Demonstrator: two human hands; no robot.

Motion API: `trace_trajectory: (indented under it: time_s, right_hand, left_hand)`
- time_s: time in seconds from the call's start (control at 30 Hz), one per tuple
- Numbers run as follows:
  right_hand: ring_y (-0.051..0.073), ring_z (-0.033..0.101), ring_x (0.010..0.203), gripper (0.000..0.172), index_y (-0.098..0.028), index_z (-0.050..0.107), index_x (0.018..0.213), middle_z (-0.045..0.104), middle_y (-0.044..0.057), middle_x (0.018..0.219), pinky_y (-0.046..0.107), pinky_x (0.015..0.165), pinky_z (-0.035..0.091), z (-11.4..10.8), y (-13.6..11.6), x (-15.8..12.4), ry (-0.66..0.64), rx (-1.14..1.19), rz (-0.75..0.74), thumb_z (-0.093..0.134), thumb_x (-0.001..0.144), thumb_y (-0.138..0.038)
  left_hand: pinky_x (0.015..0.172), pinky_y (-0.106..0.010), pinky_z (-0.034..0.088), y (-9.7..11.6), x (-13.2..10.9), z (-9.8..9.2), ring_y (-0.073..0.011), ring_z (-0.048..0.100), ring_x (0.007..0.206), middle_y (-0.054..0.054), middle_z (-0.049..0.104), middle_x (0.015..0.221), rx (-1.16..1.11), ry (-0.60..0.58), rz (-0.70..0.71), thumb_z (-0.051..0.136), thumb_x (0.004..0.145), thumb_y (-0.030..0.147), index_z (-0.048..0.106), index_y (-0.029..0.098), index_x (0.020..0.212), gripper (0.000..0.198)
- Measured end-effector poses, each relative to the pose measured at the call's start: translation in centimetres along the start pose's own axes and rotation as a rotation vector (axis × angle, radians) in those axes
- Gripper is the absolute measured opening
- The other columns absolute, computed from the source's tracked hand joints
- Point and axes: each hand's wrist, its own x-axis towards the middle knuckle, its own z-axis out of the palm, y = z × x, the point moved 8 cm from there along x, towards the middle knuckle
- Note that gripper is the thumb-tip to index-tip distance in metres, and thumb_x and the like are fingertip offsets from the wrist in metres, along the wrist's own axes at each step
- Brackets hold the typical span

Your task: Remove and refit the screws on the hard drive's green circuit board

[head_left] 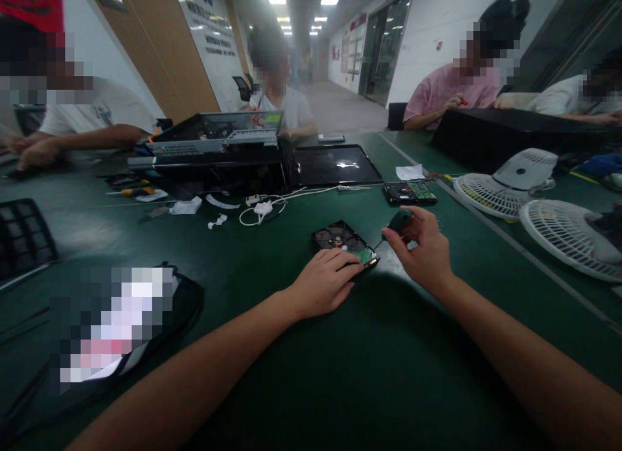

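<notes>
Hard drive [340, 238]: lay board-side up on the green table [389, 347], toward its middle, well in from the near edge.
Left hand [323, 282]: spread flat, fingers resting on the drive's near edge, pressing it down rather than clasping it.
Right hand [422, 247]: pinched around the dark-green handle of the screwdriver [398, 221], thumb and fingertips closed on it.
Screwdriver: slanted down and left, tip at the near right corner of the circuit board [362, 255]; actual contact too small to tell.
Circuit board: sat flush on the drive, no edge raised.
Progress: judged early, with the board in place and not lifted off; no loose screws made out beside the drive.
Nearby: second drive [411, 191] farther toward the far edge; white cables [265, 210] well to its left; open computer case [218, 146] by the far edge; two white fans [505, 179] toward the right edge.
</notes>
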Motion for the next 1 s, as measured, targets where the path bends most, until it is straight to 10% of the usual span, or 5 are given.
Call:
trace_trajectory:
  time_s: [0.23,0.6,1.0]
  right_hand:
    - [0.027,0.076,0.094,0.058,-0.027,0.045,0.151,0.079,0.009,0.115,0.048,0.092,0.059,0.03,-0.74,0.26,-0.018,-0.050,-0.051,0.065,0.098,-0.035]
    - [0.026,0.074,0.081,0.056,-0.030,0.045,0.139,0.074,0.005,0.096,0.045,0.077,0.061,-0.36,-0.26,0.08,0.040,0.007,-0.018,0.073,0.091,-0.038]
    - [0.029,0.073,0.096,0.064,-0.028,0.042,0.150,0.069,0.013,0.125,0.052,0.090,0.061,-0.24,-0.33,-0.25,0.069,-0.032,-0.130,0.069,0.091,-0.028]
  left_hand:
    - [0.110,-0.051,0.047,-0.06,-0.03,0.07,-0.0299,0.056,0.131,-0.011,0.061,0.142,0.006,0.001,0.002,0.059,0.100,0.022,0.057,0.019,0.141,0.040]
    - [0.109,-0.051,0.047,-0.07,0.00,-0.02,-0.0293,0.056,0.131,-0.011,0.062,0.142,-0.008,0.005,0.002,0.060,0.099,0.021,0.057,0.020,0.142,0.043]
    - [0.110,-0.051,0.047,-0.19,-0.13,-0.01,-0.0299,0.056,0.132,-0.011,0.061,0.143,-0.006,0.001,-0.003,0.059,0.100,0.022,0.057,0.020,0.141,0.041]
